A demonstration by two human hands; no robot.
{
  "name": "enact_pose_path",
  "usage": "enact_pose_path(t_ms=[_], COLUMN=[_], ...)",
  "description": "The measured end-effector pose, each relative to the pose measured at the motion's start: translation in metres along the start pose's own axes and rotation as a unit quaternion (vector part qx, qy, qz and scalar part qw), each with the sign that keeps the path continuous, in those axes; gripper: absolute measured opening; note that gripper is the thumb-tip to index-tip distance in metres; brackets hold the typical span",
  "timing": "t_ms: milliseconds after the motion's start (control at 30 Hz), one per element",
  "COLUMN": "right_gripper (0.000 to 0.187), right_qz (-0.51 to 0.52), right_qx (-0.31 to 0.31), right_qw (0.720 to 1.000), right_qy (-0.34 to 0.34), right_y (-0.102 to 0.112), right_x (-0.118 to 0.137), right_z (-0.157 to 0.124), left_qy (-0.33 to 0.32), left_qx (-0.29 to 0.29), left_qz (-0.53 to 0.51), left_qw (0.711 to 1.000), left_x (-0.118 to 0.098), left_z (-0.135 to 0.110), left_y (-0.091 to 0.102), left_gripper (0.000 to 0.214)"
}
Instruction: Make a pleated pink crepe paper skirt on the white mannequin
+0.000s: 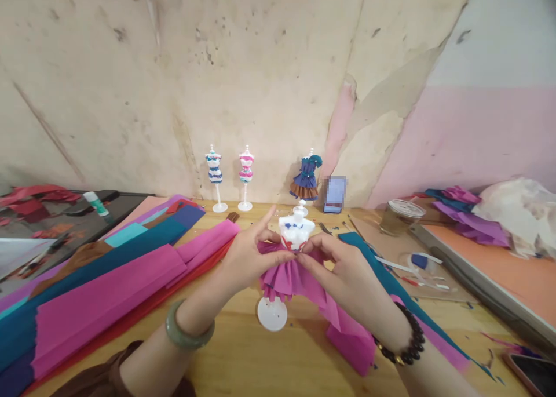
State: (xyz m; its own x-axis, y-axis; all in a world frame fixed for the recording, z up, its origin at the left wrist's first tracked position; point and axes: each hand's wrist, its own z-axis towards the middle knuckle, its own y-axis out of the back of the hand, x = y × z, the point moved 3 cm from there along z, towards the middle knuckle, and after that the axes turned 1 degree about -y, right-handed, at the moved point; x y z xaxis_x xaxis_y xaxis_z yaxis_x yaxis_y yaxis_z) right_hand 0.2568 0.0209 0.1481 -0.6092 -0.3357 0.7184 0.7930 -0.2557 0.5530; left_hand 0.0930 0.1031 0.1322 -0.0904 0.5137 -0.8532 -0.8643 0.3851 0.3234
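Note:
A small white dress-form mannequin (296, 228) with blue and red patches on its bust leans towards me, its round white base (272, 314) on the table. Gathered pink crepe paper (286, 278) flares like a skirt from its waist, and a long strip trails to the right. My left hand (247, 252) pinches the paper at the waist, thumb in front and index finger raised. From the other side, my right hand (341, 263) pinches the paper there too, its fingertips close to the left thumb. The back of the waist is hidden.
Crepe paper strips (108, 287) lie on the left, with a glue stick (95, 203) beyond. Two bare mannequins (245, 177) and one dressed mannequin (307, 177) stand along the wall beside a phone (334, 194). A lidded cup (400, 217) and white plastic pieces (419, 263) are at right.

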Motion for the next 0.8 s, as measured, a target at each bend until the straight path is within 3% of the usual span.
enact_pose_path(t_ms=[200, 433, 667, 800], right_gripper=[0.010, 0.010, 0.022, 0.023], right_qz=[-0.014, -0.007, 0.009, -0.028], right_qx=[0.006, 0.007, 0.010, 0.023], right_qw=[1.000, 1.000, 1.000, 0.999], right_qy=[-0.003, -0.001, -0.025, -0.027], right_y=[0.000, 0.002, -0.001, 0.002], right_x=[-0.003, -0.006, -0.012, -0.013], right_z=[0.001, 0.000, 0.002, 0.001], left_qy=[-0.070, -0.055, -0.028, -0.025], left_qx=[0.084, 0.063, 0.084, 0.082], left_qz=[0.020, 0.031, -0.084, -0.091], left_qw=[0.994, 0.996, 0.993, 0.992], left_x=[-0.016, -0.020, -0.014, -0.010], left_z=[-0.003, -0.001, 0.001, 0.002], left_y=[-0.002, -0.003, -0.003, -0.002], left_gripper=[0.031, 0.029, 0.030, 0.027])
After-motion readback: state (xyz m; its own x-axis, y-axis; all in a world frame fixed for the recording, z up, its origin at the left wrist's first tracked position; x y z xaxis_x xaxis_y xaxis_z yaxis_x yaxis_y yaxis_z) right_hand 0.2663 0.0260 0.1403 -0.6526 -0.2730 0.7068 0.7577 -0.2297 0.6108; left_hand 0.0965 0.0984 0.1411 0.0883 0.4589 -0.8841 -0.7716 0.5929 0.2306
